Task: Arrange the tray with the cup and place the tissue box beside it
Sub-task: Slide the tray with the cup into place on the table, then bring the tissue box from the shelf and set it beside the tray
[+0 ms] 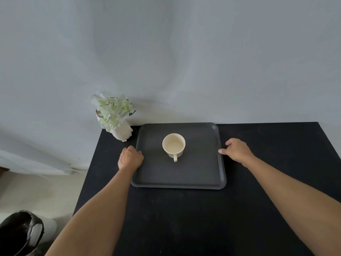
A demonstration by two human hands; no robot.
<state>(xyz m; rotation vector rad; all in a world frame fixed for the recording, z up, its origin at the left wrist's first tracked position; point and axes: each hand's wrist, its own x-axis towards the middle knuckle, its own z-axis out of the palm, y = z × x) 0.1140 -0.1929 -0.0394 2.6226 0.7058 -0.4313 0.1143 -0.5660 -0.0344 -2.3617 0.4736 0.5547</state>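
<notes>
the left hand [130, 157] is curled closed over the left rim of the dark tray [199, 174], and the right hand [237, 149] grips the right rim, thumb on its edge. between the hands, slightly beyond them, the cream cup [173, 145] stands upright on the tray, handle toward the person. just beyond the left hand, a white vase of flowers [115, 115] sits on the black desk [184, 218].

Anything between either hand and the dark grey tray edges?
Nothing visible. The left hand and right hand are already at the dark grey rectangular tray's side edges; the cream cup sits mid-tray.
</notes>
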